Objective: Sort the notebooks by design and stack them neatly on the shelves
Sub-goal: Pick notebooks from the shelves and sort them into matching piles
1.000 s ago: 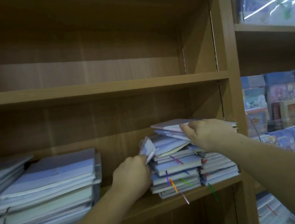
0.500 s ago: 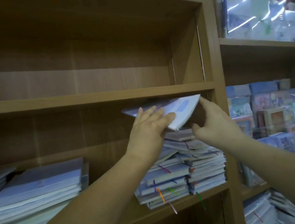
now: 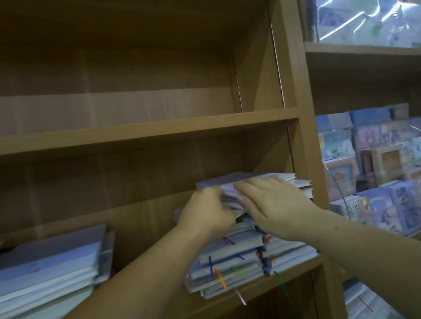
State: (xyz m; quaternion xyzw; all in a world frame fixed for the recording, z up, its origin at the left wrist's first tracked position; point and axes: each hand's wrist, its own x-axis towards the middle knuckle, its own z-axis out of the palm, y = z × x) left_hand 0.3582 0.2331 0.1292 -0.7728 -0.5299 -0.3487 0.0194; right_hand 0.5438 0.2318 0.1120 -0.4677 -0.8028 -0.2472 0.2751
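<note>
Small pale blue and lilac notebooks [image 3: 248,258] piled flat in two uneven columns at 4 o'clock on the wooden shelf [image 3: 206,306], coloured ribbon markers [image 3: 220,279] dangling forward, top notebooks [image 3: 234,177] askew, larger notebooks [image 3: 36,274] stacked flat at 8 o'clock.

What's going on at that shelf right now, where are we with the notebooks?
A person is tidying the small stack of notebooks at the right end of the shelf. The left hand grips the left edge of the top notebooks, while the right hand lies flat on them with straight fingers. The stack looks uneven. A larger stack sits untouched further left.
</note>
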